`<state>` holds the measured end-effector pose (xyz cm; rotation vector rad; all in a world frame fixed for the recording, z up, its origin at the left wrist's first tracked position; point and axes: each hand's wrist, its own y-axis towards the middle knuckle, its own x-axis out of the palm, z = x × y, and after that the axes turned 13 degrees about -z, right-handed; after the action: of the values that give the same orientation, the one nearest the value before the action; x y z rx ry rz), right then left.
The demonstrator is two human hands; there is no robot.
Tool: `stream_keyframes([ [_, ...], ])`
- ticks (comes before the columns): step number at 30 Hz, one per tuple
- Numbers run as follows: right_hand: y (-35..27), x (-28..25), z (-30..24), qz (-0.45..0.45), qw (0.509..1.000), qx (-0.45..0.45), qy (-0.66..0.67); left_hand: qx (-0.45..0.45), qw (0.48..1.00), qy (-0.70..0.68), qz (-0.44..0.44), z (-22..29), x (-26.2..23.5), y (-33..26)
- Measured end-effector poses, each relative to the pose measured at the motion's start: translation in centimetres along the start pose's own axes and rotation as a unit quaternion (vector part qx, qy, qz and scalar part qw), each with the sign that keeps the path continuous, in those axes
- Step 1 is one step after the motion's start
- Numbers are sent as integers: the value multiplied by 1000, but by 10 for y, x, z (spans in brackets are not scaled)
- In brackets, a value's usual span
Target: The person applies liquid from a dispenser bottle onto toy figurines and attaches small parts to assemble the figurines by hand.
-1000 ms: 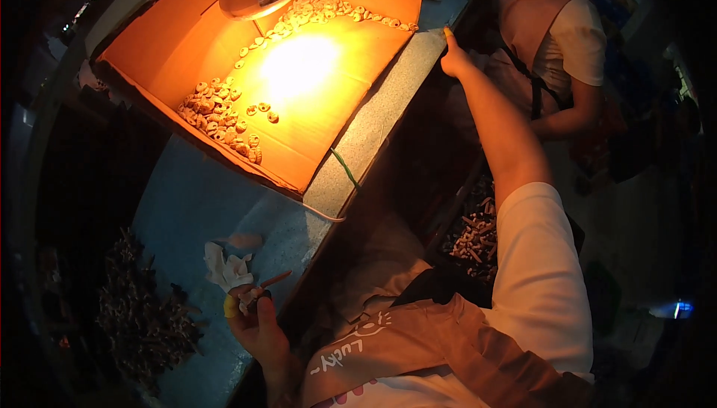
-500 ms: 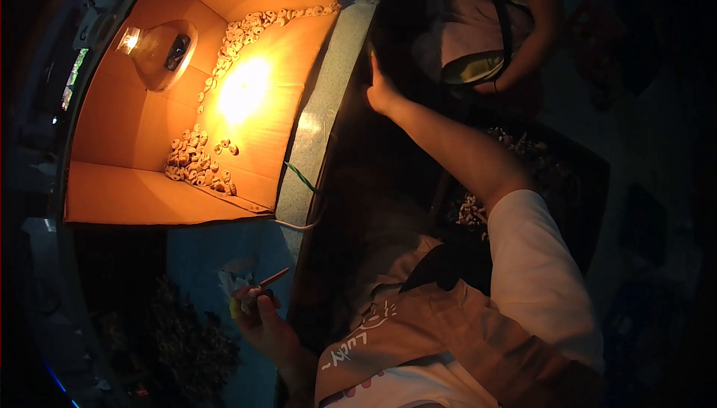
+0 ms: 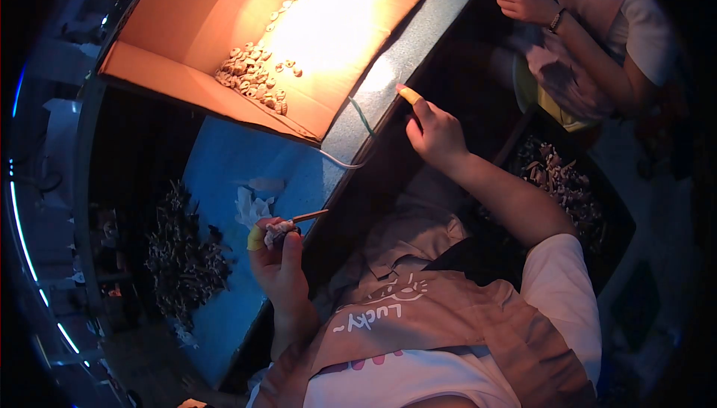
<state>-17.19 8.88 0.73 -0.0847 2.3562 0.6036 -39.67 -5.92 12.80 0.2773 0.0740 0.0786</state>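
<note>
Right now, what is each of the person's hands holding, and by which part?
The left hand pinches a small pale piece with a thin stick jutting out. The right hand holds nothing visible.

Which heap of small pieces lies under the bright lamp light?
The pale heap on the orange cardboard sheet, in the warm glow. The dark heap on the blue table and the heap in the black crate lie in shadow.

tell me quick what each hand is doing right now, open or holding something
Left hand: closed, holding a small pale piece and a thin stick-like tool.
Right hand: holds nothing, fingers curled at the table edge, yellow fingertip cover.
</note>
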Motion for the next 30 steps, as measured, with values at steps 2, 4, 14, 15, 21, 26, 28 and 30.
stream_keyframes([
  [2,10,-21,-14,31,999,-2,25,-33,998,-49,3,-2,-4,-2],
  [4,19,-34,-16,-1,999,-22,-35,-31,997,-65,5,-4,-11,-2],
  [14,146,20,-63,-118,979,-121,-116,-91,982,-167,4,-13,-34,-18],
  [15,160,27,-82,-178,975,-50,-126,-95,980,-174,14,-12,-37,-19],
  [21,214,96,-55,-90,976,-60,-191,-111,976,-181,41,-15,-53,-28],
  [26,189,99,-72,-104,989,-52,-94,-107,973,-189,73,-17,-63,-29],
  [28,185,96,-72,-106,992,-47,-57,-104,974,-189,66,-17,-63,-28],
  [30,187,93,-72,-107,993,-45,-18,-100,976,-186,61,-17,-61,-26],
])
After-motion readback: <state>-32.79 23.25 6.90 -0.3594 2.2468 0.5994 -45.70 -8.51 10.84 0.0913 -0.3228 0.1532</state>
